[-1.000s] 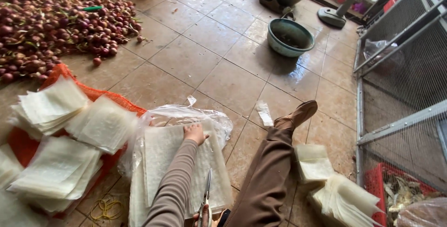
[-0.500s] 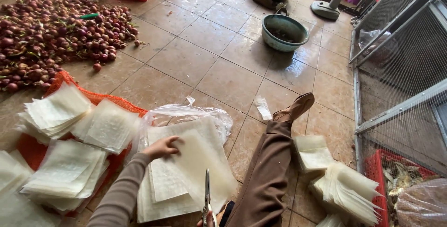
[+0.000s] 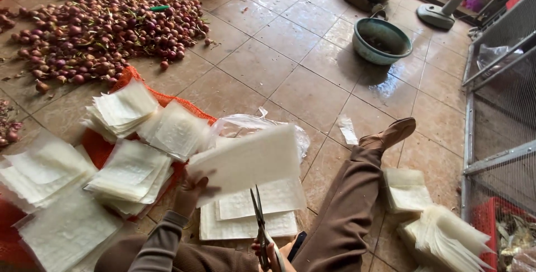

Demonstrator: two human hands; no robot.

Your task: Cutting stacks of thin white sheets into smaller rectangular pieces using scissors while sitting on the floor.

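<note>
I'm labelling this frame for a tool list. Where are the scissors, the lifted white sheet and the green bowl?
scissors (image 3: 258, 216): head view, on the blades.
lifted white sheet (image 3: 251, 160): head view, middle of the sheet.
green bowl (image 3: 365, 54): head view, on the outer wall.

A heap of red shallots (image 3: 95, 32) covers the tiled floor (image 3: 268, 71), with a green basin (image 3: 382, 40) nearby.

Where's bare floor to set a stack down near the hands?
Free: tiles between the onion pile, green basin and outstretched leg. Crowded: left of the left hand, sheet stacks overlap on the orange net; more stacks fill the floor right of the leg.
</note>
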